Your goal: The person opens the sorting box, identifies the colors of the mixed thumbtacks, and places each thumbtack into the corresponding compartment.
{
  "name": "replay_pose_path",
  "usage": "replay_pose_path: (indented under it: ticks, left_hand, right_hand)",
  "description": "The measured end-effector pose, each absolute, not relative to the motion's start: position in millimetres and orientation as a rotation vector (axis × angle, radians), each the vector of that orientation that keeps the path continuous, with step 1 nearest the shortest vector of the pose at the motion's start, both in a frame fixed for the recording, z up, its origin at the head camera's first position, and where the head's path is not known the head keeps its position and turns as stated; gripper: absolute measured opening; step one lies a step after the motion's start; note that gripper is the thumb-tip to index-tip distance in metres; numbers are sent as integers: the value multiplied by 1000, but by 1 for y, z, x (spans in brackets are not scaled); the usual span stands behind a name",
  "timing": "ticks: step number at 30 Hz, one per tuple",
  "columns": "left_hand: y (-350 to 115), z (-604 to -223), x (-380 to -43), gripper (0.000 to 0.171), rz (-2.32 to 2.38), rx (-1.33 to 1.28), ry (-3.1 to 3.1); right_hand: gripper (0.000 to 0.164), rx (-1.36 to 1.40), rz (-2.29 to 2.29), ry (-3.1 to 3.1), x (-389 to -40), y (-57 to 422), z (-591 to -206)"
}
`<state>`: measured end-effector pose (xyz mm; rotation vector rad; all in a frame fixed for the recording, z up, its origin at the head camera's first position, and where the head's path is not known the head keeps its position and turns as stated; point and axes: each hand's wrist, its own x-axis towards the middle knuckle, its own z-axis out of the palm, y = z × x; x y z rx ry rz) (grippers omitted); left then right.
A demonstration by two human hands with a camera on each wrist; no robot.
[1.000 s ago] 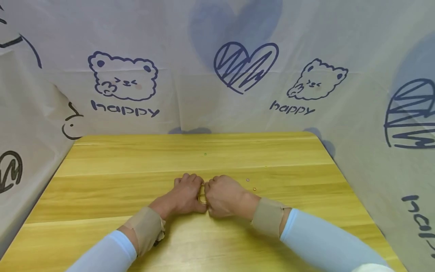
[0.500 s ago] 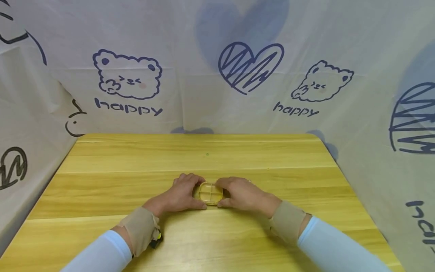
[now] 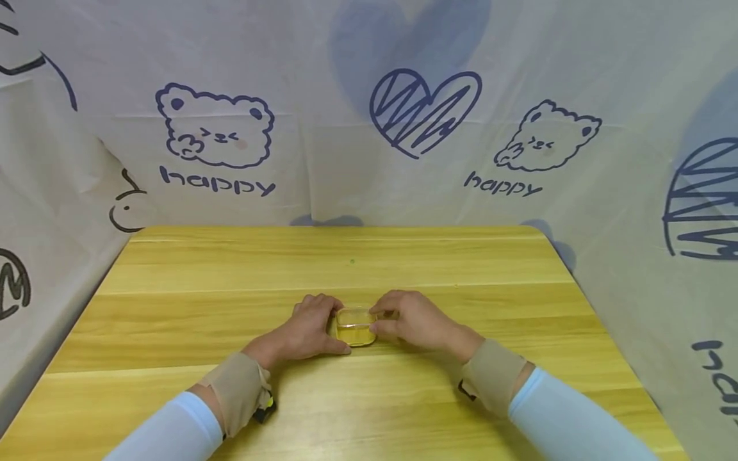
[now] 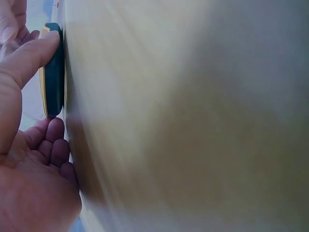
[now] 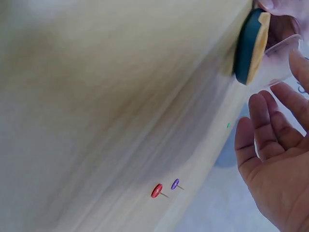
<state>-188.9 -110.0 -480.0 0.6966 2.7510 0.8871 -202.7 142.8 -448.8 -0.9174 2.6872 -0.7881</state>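
Observation:
A small flat box [image 3: 357, 338], dark green outside with a yellow rim [image 5: 260, 46], sits on the table between the hands. My left hand [image 3: 308, 326] grips its left side, thumb at the front edge and fingers at the back; the left wrist view shows the thumb [image 4: 41, 50] on the box's green side [image 4: 55, 82]. Tilted up from the box is a clear plastic lid [image 5: 282, 50]. My right hand [image 3: 421, 323] pinches the lid's right edge between thumb and forefinger, while its other fingers [image 5: 260, 121] stay loosely bent. What lies inside the box cannot be made out.
A red thumbtack [image 5: 157, 190] and a purple thumbtack [image 5: 175, 184] lie on the table, points sticking out sideways. Farther back is a tiny green piece [image 3: 352, 261]. The wooden table [image 3: 230, 262] meets a printed cloth [image 3: 323, 160] at its rear edge.
My right hand has shifted right from its place against the left hand, uncovering the box. Between the last two head frames the clear lid has tilted up. My left hand has hardly moved.

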Motion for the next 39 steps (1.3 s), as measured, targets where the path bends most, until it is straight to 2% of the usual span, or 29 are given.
replay_pose_path:
  ticks: [11, 25, 39]
  left_hand:
    - [-108, -477, -192, 76, 853, 631, 2724]
    - [-106, -471, -197, 73, 822, 615, 2676]
    - [-105, -468, -198, 72, 815, 622, 2658]
  right_hand:
    - [30, -693, -1097, 2614, -216, 138, -446]
    - [37, -561, -1198, 2613, -232, 133, -448]
    - [44, -508, -1259, 2578, -233, 133, -450]
